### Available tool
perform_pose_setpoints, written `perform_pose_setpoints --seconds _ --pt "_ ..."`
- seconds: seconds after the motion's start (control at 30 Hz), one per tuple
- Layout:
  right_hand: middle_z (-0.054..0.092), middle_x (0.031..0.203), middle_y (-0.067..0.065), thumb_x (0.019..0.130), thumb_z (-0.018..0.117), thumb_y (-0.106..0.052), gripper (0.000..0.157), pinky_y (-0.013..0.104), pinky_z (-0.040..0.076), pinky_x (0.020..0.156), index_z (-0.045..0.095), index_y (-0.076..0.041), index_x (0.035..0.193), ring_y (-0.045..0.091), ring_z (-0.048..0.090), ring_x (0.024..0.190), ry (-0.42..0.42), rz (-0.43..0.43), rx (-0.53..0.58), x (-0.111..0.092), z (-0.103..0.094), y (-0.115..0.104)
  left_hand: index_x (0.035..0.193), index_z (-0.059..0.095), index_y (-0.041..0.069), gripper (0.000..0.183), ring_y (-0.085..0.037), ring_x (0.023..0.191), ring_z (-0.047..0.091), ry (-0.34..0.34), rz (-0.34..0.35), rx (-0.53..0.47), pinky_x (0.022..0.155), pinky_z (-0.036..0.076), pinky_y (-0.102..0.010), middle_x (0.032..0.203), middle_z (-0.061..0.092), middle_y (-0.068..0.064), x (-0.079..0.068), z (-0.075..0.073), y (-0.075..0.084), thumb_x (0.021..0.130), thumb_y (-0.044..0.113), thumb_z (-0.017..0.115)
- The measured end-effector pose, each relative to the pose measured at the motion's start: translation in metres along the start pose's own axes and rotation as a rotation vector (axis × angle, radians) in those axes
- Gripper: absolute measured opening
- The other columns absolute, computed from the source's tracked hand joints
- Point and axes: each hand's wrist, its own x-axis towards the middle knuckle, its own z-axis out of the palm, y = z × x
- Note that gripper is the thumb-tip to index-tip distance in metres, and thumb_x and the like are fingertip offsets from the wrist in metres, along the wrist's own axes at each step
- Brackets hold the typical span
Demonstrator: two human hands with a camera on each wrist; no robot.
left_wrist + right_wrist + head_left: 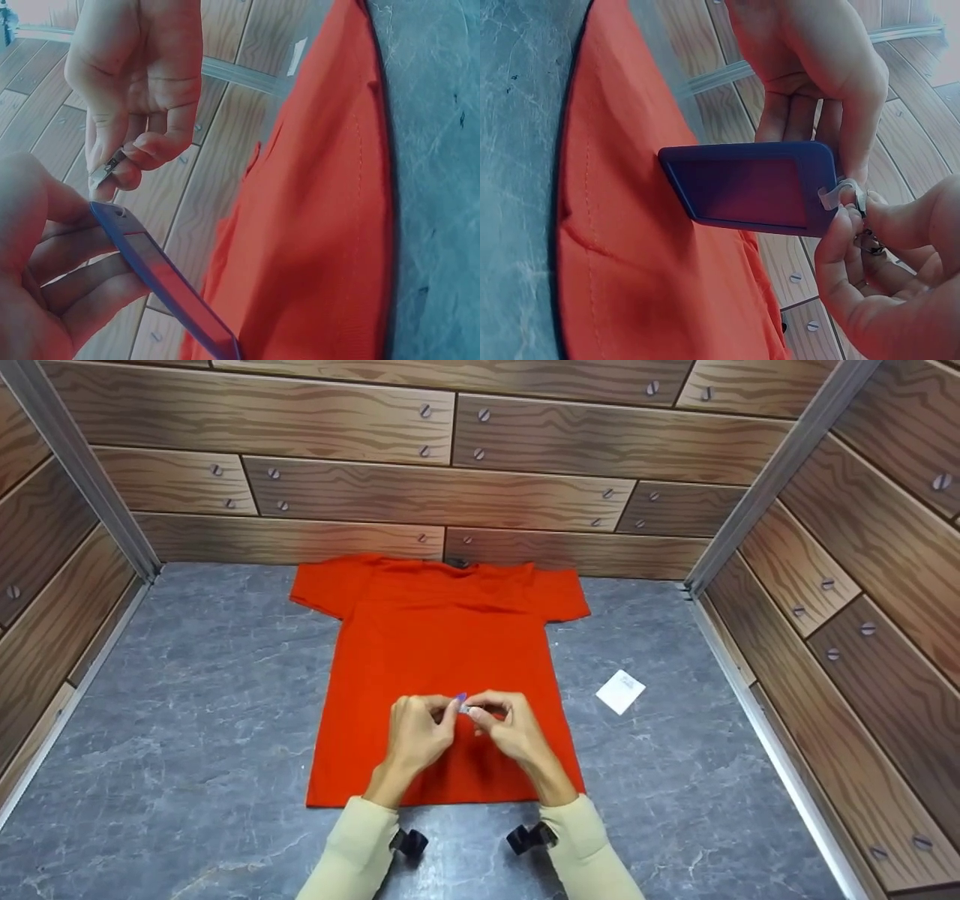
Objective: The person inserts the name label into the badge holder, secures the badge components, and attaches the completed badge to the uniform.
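A blue badge holder (746,189) with a clear window hangs between the two hands, above a red T-shirt (450,652) spread flat. The left hand (418,733) pinches the holder at its slotted end between thumb and fingers. Through the slot runs a short clear strap (831,196). Close by, the right hand (517,733) pinches the strap's small metal clip (111,165) between thumb and forefinger. In the head view the fingers hide most of the holder. Whether the strap is snapped closed cannot be made out.
A small white card (621,691) lies on the grey marbled surface (675,780), right of the shirt. Wood-patterned walls (375,487) with metal corner posts enclose the back and sides. The shirt's collar reaches close to the back wall.
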Motion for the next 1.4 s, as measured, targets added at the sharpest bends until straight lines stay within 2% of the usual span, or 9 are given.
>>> perform_pose_setpoints --seconds 0.33,0.63,0.77,0.87,0.93,1.0,1.1,1.3,1.4 --pt "0.067 0.103 0.037 0.096 0.067 0.001 0.011 0.032 0.059 0.067 0.076 0.005 0.102 0.017 0.06 0.066 -0.001 -0.001 0.008 0.002 0.002 0.0 0.081 0.083 0.007 0.01 -0.002 0.05 0.049 -0.006 -0.004 -0.008 0.05 0.036 -0.017 0.062 0.073 -0.002 0.0 -0.002 -0.002 0.089 0.008 0.076" --pt "0.073 0.095 0.014 0.096 0.066 0.002 0.012 0.033 0.059 0.068 0.076 0.004 0.102 0.017 0.06 0.067 -0.001 0.007 0.002 0.002 0.003 0.0 0.083 0.084 0.009 0.008 -0.009 0.058 0.067 0.005 -0.028 -0.002 0.057 0.05 -0.022 0.072 0.078 -0.001 0.0 -0.004 -0.003 0.087 0.009 0.078" --pt "0.07 0.09 0.008 0.097 0.066 0.0 0.012 0.032 0.059 0.069 0.075 0.004 0.104 0.027 0.061 0.069 -0.017 0.018 -0.021 0.001 0.001 -0.001 0.091 0.084 0.01 0.012 -0.016 0.075 0.075 -0.056 -0.132 -0.045 0.07 0.061 -0.033 0.085 0.081 -0.003 0.003 -0.01 -0.004 0.087 0.02 0.08" --pt "0.068 0.087 0.005 0.099 0.065 -0.002 0.013 0.033 0.058 0.07 0.075 0.003 0.106 0.037 0.061 0.073 -0.033 0.023 -0.04 0.002 0.0 -0.002 0.109 0.081 0.009 0.031 -0.027 0.094 0.076 -0.15 -0.244 -0.093 0.083 0.063 -0.044 0.106 0.081 -0.008 0.003 -0.017 -0.006 0.088 0.032 0.08" --pt "0.068 0.087 0.008 0.099 0.065 -0.003 0.013 0.034 0.059 0.071 0.075 0.002 0.106 0.039 0.061 0.075 -0.04 0.02 -0.051 0.002 0.0 -0.001 0.123 0.076 0.009 0.044 -0.032 0.104 0.073 -0.213 -0.297 -0.119 0.09 0.062 -0.048 0.12 0.077 -0.011 0.003 -0.019 -0.008 0.09 0.037 0.079" --pt "0.069 0.091 0.015 0.099 0.065 -0.003 0.013 0.035 0.059 0.072 0.075 0.001 0.106 0.039 0.061 0.076 -0.049 0.02 -0.049 0.002 0.0 -0.001 0.134 0.069 0.01 0.054 -0.032 0.11 0.07 -0.256 -0.316 -0.127 0.095 0.06 -0.048 0.129 0.072 -0.012 0.002 -0.019 -0.01 0.09 0.041 0.077" --pt "0.07 0.096 0.023 0.099 0.065 -0.002 0.014 0.036 0.059 0.073 0.076 0.001 0.106 0.036 0.061 0.076 -0.059 0.006 -0.055 0.003 -0.001 0.001 0.141 0.063 0.009 0.061 -0.032 0.115 0.065 -0.286 -0.309 -0.144 0.1 0.058 -0.049 0.134 0.068 -0.013 0.002 -0.018 -0.013 0.091 0.042 0.077" --pt "0.063 0.085 0.007 0.102 0.062 -0.006 0.016 0.025 0.049 0.065 0.075 -0.001 0.108 0.02 0.053 0.069 -0.08 0.038 -0.09 0.002 -0.001 0.002 0.13 0.071 0.009 0.051 -0.03 0.117 0.053 -0.255 -0.256 -0.081 0.095 0.054 -0.048 0.129 0.069 -0.011 0.003 -0.016 -0.014 0.089 0.037 0.08" --pt "0.067 0.089 0.007 0.103 0.06 -0.009 0.018 0.023 0.046 0.069 0.076 -0.003 0.11 0.018 0.054 0.075 -0.085 0.055 -0.13 0.001 -0.001 0.0 0.126 0.073 0.008 0.046 -0.027 0.111 0.056 -0.258 -0.246 -0.078 0.093 0.055 -0.043 0.124 0.07 -0.008 0.003 -0.016 -0.013 0.089 0.035 0.081"
